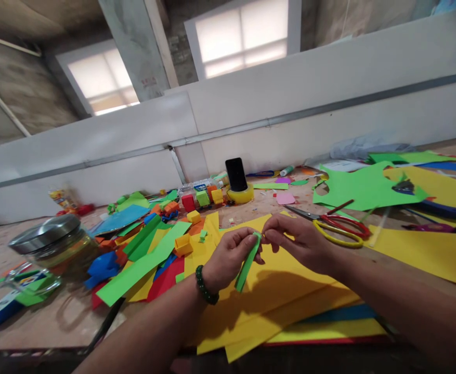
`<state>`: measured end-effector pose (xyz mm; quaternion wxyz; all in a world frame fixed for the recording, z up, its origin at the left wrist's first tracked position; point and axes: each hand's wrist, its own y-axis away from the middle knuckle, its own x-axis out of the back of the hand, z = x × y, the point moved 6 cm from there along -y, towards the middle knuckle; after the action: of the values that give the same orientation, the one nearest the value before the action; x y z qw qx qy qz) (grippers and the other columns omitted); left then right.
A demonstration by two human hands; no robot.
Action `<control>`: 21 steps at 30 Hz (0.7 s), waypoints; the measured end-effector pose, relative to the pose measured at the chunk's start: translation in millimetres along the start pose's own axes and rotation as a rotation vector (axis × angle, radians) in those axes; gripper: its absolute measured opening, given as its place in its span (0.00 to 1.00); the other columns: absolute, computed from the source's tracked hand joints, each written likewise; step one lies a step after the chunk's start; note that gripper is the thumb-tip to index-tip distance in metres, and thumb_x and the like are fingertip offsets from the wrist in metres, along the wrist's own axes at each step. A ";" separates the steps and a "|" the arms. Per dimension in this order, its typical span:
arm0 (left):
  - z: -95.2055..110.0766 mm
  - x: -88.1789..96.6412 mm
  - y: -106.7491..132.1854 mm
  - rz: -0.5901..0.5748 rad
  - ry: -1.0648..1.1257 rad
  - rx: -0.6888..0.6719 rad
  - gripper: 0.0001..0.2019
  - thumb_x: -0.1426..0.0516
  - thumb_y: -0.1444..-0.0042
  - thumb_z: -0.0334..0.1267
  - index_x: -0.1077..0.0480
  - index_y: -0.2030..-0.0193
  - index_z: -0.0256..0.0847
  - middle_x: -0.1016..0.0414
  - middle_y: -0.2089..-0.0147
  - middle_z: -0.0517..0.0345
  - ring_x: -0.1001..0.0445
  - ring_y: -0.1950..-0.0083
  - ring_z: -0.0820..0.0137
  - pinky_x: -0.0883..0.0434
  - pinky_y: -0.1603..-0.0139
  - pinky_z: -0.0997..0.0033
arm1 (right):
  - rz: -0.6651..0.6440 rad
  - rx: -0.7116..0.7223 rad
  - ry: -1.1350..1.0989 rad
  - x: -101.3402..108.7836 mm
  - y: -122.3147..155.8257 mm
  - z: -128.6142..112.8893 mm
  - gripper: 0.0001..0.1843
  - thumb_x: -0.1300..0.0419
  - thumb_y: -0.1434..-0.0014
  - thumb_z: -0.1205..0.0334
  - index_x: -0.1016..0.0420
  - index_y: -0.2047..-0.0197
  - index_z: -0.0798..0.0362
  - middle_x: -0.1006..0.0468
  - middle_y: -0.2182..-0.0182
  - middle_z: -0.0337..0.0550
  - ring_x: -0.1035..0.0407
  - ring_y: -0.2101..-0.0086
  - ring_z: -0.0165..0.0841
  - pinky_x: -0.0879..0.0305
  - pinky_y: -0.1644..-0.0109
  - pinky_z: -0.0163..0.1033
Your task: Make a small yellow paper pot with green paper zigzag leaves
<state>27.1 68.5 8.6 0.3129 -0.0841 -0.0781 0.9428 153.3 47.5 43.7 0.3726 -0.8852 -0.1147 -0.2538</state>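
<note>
My left hand point(231, 254) is closed in a pinch on a narrow green paper strip point(246, 270), whose free end hangs down toward me. The strip's upper end is bent over between the fingertips. Close against that end, the thumb and fingers of my right hand point(290, 236) are pressed together; whether they grip the paper too is hidden. Both hands are above yellow paper sheets point(290, 291). Scissors with red and yellow handles point(340, 228) lie just beyond my right hand. Left of my left hand sits a small folded yellow paper box point(183, 244).
A phone point(236, 175) leans upright on a yellow tape roll point(242, 194). At left stand a lidded glass jar point(62, 249) and loose green strips point(145, 259). A cut green sheet point(368, 187) and blue-handled pliers point(438, 209) lie at right. A white partition point(309, 93) closes off the back.
</note>
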 end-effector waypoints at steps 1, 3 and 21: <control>1.3 -0.2 0.0 0.018 -0.021 -0.008 0.18 0.40 0.47 0.50 0.30 0.69 0.33 0.32 0.75 0.60 0.32 0.74 0.78 0.29 0.68 0.76 | 0.043 0.038 0.036 1.9 0.3 -3.3 0.07 0.45 0.37 0.61 0.30 0.65 0.53 0.27 0.74 0.37 0.32 0.75 0.25 0.35 0.71 0.31; 2.2 -1.9 0.2 0.037 -0.062 0.000 0.18 0.39 0.47 0.50 0.29 0.68 0.33 0.31 0.75 0.59 0.30 0.73 0.76 0.29 0.67 0.76 | 0.122 0.094 0.106 5.3 0.6 -8.6 0.04 0.41 0.40 0.63 0.29 0.66 0.53 0.28 0.76 0.36 0.34 0.75 0.26 0.36 0.70 0.31; -7.6 2.3 -1.8 0.080 0.276 0.071 0.11 0.35 0.54 0.38 0.22 0.64 0.33 0.22 0.67 0.52 0.26 0.64 0.71 0.32 0.52 0.69 | 0.012 0.482 0.553 -6.8 3.3 -25.8 0.16 0.40 0.47 0.74 0.30 0.54 0.56 0.27 0.65 0.47 0.33 0.63 0.36 0.33 0.61 0.41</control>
<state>27.8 72.1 1.3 0.2858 -0.2047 0.0022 0.9362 139.4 26.6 53.4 0.5888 -0.6705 -0.0610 -0.4472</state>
